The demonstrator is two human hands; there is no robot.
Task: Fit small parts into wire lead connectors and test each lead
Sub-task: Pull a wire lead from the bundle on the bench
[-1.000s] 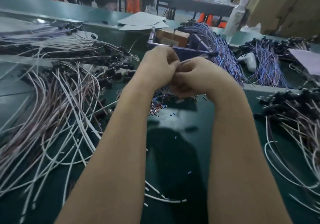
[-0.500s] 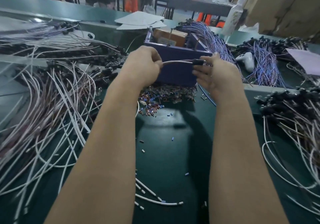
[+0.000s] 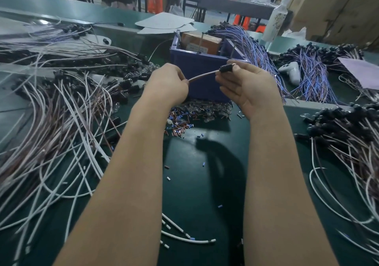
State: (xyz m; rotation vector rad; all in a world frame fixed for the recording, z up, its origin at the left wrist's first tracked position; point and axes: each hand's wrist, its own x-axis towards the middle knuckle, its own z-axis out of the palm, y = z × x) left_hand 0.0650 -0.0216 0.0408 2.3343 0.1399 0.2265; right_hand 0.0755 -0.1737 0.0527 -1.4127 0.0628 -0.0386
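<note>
Holding: left hand (image 3: 168, 85) pinches wire lead (image 3: 203, 76); right hand (image 3: 246, 87) pinches its black connector (image 3: 226, 68), above table (image 3: 194, 183).
Strain: pulling the lead taut could unseat any fitted part.
Slip: connector lost among small parts (image 3: 184, 124).

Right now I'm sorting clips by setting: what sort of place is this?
Most likely a factory assembly bench: heaps of wire leads across the green worktable, a pile of small parts before a blue bin, another long table behind.
</note>
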